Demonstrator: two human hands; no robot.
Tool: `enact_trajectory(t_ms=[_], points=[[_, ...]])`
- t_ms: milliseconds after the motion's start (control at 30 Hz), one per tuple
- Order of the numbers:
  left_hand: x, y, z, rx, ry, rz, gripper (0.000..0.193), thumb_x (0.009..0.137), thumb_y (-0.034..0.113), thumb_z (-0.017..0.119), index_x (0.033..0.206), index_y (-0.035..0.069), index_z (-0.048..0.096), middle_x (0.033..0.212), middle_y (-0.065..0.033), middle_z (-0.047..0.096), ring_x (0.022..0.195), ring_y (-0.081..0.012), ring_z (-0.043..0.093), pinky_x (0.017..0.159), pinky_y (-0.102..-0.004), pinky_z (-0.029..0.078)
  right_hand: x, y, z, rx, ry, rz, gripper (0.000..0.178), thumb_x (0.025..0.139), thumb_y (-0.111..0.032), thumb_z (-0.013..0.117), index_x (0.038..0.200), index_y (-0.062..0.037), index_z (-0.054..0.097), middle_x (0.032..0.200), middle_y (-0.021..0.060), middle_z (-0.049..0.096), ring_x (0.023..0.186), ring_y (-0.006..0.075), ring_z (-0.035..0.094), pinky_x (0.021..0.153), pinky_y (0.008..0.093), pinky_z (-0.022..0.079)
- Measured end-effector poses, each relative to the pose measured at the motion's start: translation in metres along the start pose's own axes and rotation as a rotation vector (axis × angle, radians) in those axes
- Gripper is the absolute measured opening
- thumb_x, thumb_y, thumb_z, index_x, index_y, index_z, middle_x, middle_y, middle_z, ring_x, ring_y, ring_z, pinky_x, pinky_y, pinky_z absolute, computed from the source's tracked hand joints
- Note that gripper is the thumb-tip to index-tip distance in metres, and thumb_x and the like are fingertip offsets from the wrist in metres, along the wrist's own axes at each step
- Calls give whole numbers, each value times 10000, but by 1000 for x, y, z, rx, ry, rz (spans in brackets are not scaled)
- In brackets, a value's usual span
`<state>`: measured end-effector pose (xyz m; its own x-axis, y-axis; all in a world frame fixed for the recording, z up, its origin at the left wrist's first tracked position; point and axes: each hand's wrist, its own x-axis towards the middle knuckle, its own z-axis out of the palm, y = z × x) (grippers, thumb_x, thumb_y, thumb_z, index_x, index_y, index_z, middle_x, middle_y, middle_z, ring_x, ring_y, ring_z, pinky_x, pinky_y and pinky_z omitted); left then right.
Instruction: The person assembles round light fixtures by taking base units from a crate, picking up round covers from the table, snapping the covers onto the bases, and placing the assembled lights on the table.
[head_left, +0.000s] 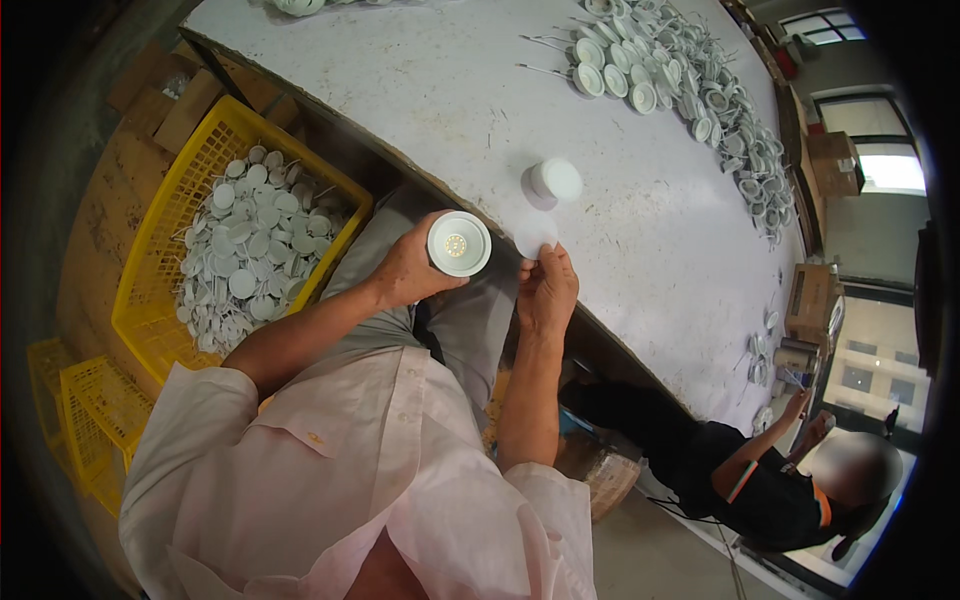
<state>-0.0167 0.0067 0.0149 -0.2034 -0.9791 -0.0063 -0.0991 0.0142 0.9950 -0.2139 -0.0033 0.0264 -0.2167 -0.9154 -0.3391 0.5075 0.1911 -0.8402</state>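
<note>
My left hand (407, 265) is closed around a round white LED downlight (459, 243); its open face is turned up and shows a ring of small yellow LEDs. Between the thumb and fingers of my right hand (548, 285) is a thin, translucent white disc (535, 236), held at the table's near edge just right of the downlight. A short stack of white discs (558, 180) stands on the table beyond the right hand. The downlight and the disc are apart.
The white worktable (450, 100) bears a large heap of white downlights (690, 80) along its far right. At my left, a yellow plastic crate (150, 290) holds many wired white lights. A co-worker in a dark shirt (765, 490) is at the right. Empty yellow baskets (100, 410) stand lower left.
</note>
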Motion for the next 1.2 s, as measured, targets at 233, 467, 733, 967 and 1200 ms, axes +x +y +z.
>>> enact_trajectory(t_ms=[233, 467, 733, 967, 1200], points=[[6, 2, 0, -52, -34, -94, 714, 669, 22, 733, 1292, 20, 384, 1170, -88, 556, 1106, -170, 526, 935, -308, 436, -15, 10, 2, -35, -15, 60, 110, 882, -109, 586, 946, -21, 570, 695, 25, 568, 538, 84, 508, 469, 207, 411], [6, -7, 5, -266, -160, 3, 718, 706, 6, 681, 1333, 26, 331, 1219, -113, 506, 1122, -186, 512, 938, -317, 445, -23, 28, 13, -309, -52, 4, 151, 845, -130, 653, 909, -19, 572, 685, 6, 568, 523, 47, 495, 445, 182, 400], [4, -6, 6, -173, -131, 7, 546, 849, 145, 613, 1312, 24, 352, 1160, -122, 543, 1059, -182, 544, 876, -311, 477, -27, 33, 25, -406, -26, -57, 247, 788, -122, 723, 856, -56, 495, 644, -24, 528, 491, 28, 479, 422, 162, 391], [3, -7, 8, -101, -104, -2, 468, 880, 158, 569, 1294, 41, 383, 1114, -127, 576, 1010, -180, 571, 842, -301, 482, -26, 37, 23, -319, -47, -30, 272, 790, -142, 726, 808, -81, 462, 620, -17, 524, 476, 29, 470, 409, 168, 377], [5, -9, 12, -50, -77, -15, 448, 879, 145, 562, 1284, 40, 401, 1110, -132, 578, 1001, -191, 572, 843, -301, 478, -21, 41, 16, -272, -96, -22, 291, 802, -137, 714, 754, -105, 429, 588, -9, 512, 452, 38, 453, 400, 172, 357]])
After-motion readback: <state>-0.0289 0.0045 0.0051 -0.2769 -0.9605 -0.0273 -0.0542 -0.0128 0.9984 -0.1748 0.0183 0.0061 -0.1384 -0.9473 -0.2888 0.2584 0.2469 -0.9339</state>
